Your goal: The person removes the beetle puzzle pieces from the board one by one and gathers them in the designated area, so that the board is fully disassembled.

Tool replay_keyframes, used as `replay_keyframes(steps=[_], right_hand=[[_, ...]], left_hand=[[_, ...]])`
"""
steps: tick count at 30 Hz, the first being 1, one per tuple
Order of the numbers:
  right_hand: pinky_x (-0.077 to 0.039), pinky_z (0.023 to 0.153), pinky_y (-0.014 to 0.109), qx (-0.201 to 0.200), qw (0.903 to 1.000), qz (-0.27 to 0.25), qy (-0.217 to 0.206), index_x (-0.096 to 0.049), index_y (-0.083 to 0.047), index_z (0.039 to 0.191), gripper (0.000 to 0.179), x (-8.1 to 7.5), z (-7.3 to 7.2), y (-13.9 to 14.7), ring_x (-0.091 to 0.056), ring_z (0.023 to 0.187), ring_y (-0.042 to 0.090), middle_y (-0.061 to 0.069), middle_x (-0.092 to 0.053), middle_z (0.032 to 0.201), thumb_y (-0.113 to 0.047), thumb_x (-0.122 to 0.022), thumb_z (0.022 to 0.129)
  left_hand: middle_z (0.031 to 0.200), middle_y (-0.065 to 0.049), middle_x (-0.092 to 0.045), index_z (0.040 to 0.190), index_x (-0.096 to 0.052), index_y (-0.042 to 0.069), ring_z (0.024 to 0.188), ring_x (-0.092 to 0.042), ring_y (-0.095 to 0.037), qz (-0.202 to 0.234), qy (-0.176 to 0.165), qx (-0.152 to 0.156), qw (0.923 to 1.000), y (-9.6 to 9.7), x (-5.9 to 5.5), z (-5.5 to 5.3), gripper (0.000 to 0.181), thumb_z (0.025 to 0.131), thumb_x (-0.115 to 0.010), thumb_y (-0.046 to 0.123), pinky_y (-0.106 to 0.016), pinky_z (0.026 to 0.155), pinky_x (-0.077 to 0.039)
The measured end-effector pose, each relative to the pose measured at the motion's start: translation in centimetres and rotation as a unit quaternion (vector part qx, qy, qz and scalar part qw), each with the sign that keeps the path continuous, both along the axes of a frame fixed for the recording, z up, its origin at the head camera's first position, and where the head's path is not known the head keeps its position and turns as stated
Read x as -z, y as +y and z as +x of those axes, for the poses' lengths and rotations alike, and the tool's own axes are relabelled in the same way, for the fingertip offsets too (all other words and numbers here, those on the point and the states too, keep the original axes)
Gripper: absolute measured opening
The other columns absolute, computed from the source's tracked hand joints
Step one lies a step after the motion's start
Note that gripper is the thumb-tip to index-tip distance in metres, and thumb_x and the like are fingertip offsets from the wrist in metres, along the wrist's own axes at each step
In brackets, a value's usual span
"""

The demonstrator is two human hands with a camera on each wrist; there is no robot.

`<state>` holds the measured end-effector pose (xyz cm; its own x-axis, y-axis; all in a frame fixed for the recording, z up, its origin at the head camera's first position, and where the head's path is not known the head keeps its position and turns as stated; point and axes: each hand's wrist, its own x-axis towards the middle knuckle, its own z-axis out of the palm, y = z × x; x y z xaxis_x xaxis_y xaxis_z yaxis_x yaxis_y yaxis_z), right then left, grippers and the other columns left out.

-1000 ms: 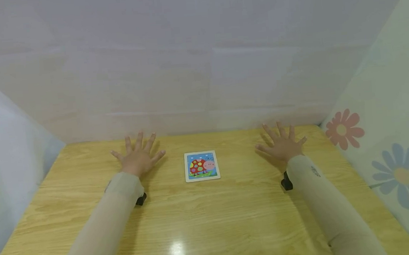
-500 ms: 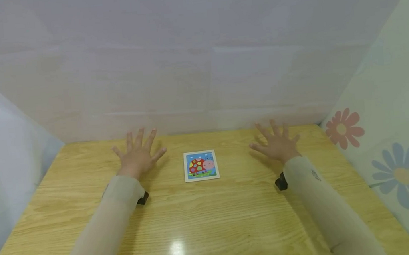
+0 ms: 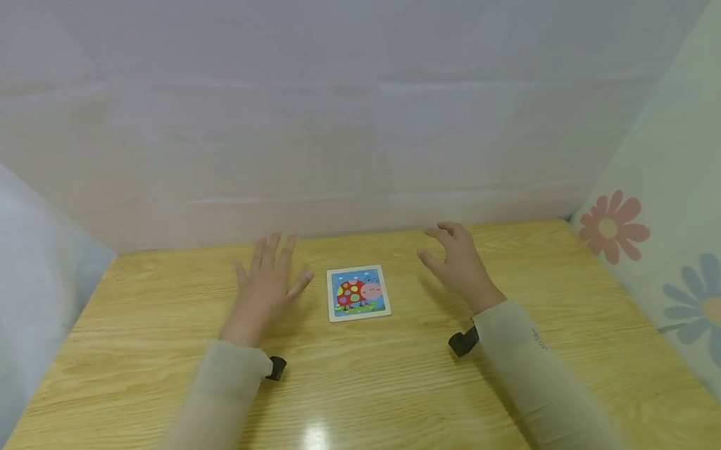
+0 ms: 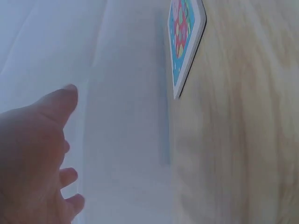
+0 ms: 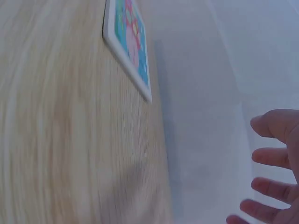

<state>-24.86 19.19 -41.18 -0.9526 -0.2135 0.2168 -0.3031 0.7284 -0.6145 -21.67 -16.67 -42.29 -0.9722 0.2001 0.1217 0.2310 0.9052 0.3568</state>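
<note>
A flat square picture puzzle (image 3: 358, 293) with a white border lies on the wooden table (image 3: 375, 407), showing a red spotted ladybug on blue. To its left, my left hand (image 3: 266, 282) is held over the table with fingers extended and thumb toward the puzzle. My right hand (image 3: 459, 263) hovers on the other side, fingers slightly bent, thumb pointing at the puzzle. Neither hand holds anything. In the left wrist view the puzzle (image 4: 184, 35) appears at the top, apart from the left hand (image 4: 35, 154). The right wrist view likewise shows a gap between puzzle (image 5: 128, 42) and right hand (image 5: 280, 172).
A pale sheet (image 3: 353, 127) rises behind the table's far edge. Another sheet printed with a red flower (image 3: 611, 228) and a blue flower (image 3: 720, 313) stands along the right side. White sheeting (image 3: 15, 280) borders the left. Black straps (image 3: 464, 342) show at both wrists.
Both hands have moved inward toward the puzzle from either side. The right hand's fingers, spread wide before, are now closer together and more bent. The puzzle stays in place.
</note>
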Motion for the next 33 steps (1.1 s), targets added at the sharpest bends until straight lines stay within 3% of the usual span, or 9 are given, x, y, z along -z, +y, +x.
replay_keyframes(steps=[5,12,20,25,33], right_hand=[[-0.051,0.097,0.047,-0.009,0.9969,-0.078,0.004,-0.062,-0.003,0.135,0.040,0.9,0.2,-2.6,-0.054,0.118,0.036,0.017,-0.053,0.135,-0.021,-0.068,0.099],[-0.055,0.093,0.041,-0.018,0.9915,-0.124,-0.036,-0.066,-0.002,0.129,0.033,1.6,-0.1,-5.7,-0.063,0.105,0.028,0.015,-0.064,0.123,-0.013,-0.070,0.097],[-0.055,0.092,0.039,-0.033,0.9907,-0.110,-0.072,-0.070,-0.001,0.122,0.028,2.5,-1.2,-8.3,-0.065,0.099,0.024,0.008,-0.071,0.108,-0.013,-0.071,0.096],[-0.056,0.089,0.037,-0.056,0.9895,-0.094,-0.094,-0.072,-0.002,0.118,0.025,2.9,-1.8,-9.5,-0.065,0.097,0.022,0.006,-0.071,0.108,-0.014,-0.072,0.096],[-0.056,0.084,0.033,-0.089,0.9869,-0.080,-0.109,-0.073,-0.003,0.113,0.019,3.4,-2.6,-10.7,-0.065,0.095,0.020,0.006,-0.070,0.107,-0.013,-0.070,0.097]], left_hand=[[0.168,-0.020,-0.008,0.164,-0.016,0.012,0.154,0.000,-0.044,0.010,-0.028,0.020,0.9994,1.2,0.7,0.8,0.078,0.104,-0.053,0.046,-0.080,0.110,-0.004],[0.166,-0.023,-0.018,0.160,-0.025,0.003,0.152,-0.015,-0.043,-0.009,-0.036,0.082,0.9959,3.0,1.5,2.3,0.068,0.106,-0.053,0.034,-0.073,0.113,-0.019],[0.167,-0.018,-0.020,0.160,-0.025,0.002,0.153,-0.019,-0.037,-0.029,-0.053,0.118,0.9912,3.8,2.2,4.4,0.067,0.108,-0.050,0.036,-0.068,0.116,-0.020],[0.167,-0.018,-0.020,0.160,-0.025,0.001,0.153,-0.020,-0.038,-0.026,-0.082,0.132,0.9875,4.3,2.5,5.4,0.066,0.109,-0.047,0.037,-0.068,0.116,-0.022],[0.167,-0.018,-0.020,0.160,-0.028,0.003,0.152,-0.019,-0.040,-0.022,-0.103,0.153,0.9826,5.2,2.4,6.1,0.065,0.108,-0.048,0.036,-0.068,0.116,-0.023]])
